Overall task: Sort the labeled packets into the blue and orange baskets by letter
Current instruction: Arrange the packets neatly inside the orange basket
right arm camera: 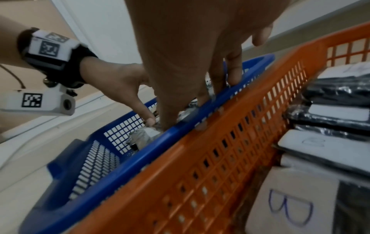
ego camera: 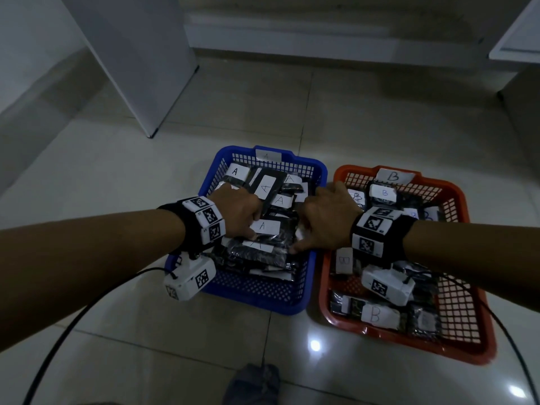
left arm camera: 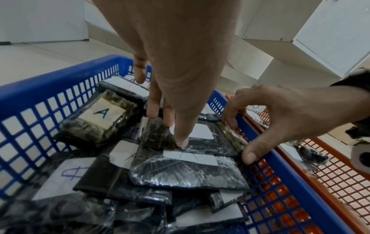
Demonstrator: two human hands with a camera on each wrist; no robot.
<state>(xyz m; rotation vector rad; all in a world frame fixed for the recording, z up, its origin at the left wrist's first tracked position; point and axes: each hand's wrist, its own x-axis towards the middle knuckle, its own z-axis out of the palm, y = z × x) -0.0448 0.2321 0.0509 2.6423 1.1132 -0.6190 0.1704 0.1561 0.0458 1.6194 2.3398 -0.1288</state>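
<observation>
The blue basket (ego camera: 233, 149) (left arm camera: 50, 82) (right arm camera: 140, 152) holds several dark packets labelled A. The orange basket (ego camera: 453, 188) (left arm camera: 328, 197) (right arm camera: 200, 158) beside it holds several packets labelled B (ego camera: 377, 315) (right arm camera: 290, 205). Both hands reach into the blue basket at one A packet (ego camera: 280, 232) (left arm camera: 212, 145) on top of the pile. My left hand (ego camera: 236, 211) (left arm camera: 174, 131) (right arm camera: 144, 117) presses its left side with straight fingers and the thumb tip. My right hand (ego camera: 324, 217) (left arm camera: 240, 139) (right arm camera: 192, 107) curls fingers and thumb round its right edge, against the basket wall.
Both baskets sit side by side on a glossy tiled floor. A white panel (ego camera: 131, 68) stands at the back left and white furniture (ego camera: 520, 39) at the back right. Black cables (ego camera: 73, 317) trail from the wrist cameras. Something dark (ego camera: 257, 381) lies at the bottom edge.
</observation>
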